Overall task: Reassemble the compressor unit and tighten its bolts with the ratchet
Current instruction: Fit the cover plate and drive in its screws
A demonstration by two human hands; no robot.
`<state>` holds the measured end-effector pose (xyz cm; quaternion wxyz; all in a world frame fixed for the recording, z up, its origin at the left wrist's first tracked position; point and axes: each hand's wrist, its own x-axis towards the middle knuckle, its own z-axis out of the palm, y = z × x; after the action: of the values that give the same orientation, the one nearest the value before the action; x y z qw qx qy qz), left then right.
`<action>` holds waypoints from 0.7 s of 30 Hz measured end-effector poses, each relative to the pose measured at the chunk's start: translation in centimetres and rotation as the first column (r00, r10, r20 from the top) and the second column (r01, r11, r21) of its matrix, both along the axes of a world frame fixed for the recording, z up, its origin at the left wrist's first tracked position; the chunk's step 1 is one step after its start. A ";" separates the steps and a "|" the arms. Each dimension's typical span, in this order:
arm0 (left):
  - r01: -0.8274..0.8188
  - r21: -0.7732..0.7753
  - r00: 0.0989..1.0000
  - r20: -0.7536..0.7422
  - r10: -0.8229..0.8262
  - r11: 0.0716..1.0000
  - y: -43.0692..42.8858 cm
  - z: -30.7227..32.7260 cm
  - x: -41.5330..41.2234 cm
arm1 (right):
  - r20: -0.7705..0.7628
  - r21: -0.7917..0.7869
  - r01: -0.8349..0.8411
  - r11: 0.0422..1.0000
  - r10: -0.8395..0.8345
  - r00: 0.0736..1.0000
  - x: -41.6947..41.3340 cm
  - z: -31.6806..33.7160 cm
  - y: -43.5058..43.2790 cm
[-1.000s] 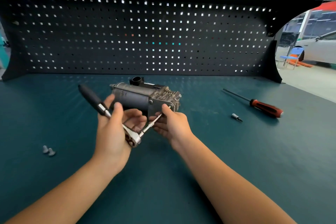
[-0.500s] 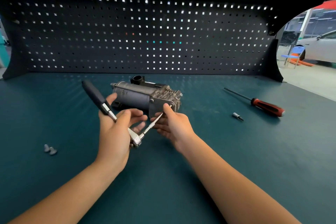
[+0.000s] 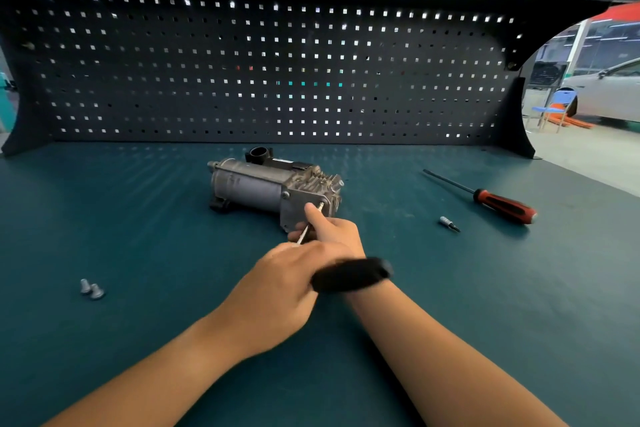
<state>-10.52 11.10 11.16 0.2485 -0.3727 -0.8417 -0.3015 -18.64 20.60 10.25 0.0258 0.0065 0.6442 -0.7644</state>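
The grey compressor unit (image 3: 256,187) lies on its side on the green bench mat. My left hand (image 3: 277,291) grips the ratchet near its head; its black handle (image 3: 349,274) is motion-blurred and points right across my right wrist. My right hand (image 3: 332,229) pinches the ratchet's thin extension bar (image 3: 304,232), thumb along the shaft. The bar's tip sits on a bolt in the compressor's near end plate. Two loose bolts (image 3: 91,289) lie on the mat at the left.
A red-and-black screwdriver (image 3: 502,206) lies at the right, with a small bit socket (image 3: 449,222) beside it. A dark pegboard (image 3: 242,80) closes the back of the bench. The bench's right edge opens onto a workshop floor.
The ratchet handle has swung from pointing up-left to pointing right over my right wrist. My left hand turned with it. The right hand stays on the extension bar at the compressor.
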 end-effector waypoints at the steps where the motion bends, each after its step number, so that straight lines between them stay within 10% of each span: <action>1: 0.003 0.178 0.991 0.130 -0.027 0.984 -0.1 -0.1 -0.1 | 0.013 -0.026 -0.013 1.000 0.013 1.000 0.0 0.0 0.0; 5: -0.156 0.597 0.945 0.323 -0.058 0.787 -0.5 0.5 -0.3 | 0.043 -0.086 -0.033 0.996 0.037 0.998 0.3 0.3 0.1; 8: -0.291 0.845 0.858 0.438 -0.268 0.448 -1.5 1.0 -1.0 | 0.071 -0.127 -0.082 0.989 0.091 0.993 0.2 0.3 0.1; 13: -0.670 0.731 0.667 0.519 -0.534 -0.127 -2.4 0.1 -2.5 | 0.079 -0.119 -0.111 0.987 0.121 0.989 -0.1 0.1 0.0; 17: -0.684 0.710 0.680 0.538 -0.498 -0.166 -2.2 -0.1 -2.6 | 0.077 -0.108 -0.128 0.986 0.137 0.988 -0.2 -0.3 0.1; 21: -0.526 0.850 0.794 0.508 -0.334 0.044 -2.2 0.7 -2.1 | 0.087 -0.138 -0.139 0.981 0.152 0.985 -0.4 -0.3 0.0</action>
<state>-12.62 8.94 11.85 0.1770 0.0841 -0.4461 -0.8733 -19.03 20.65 9.93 0.1135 -0.0051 0.5893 -0.7999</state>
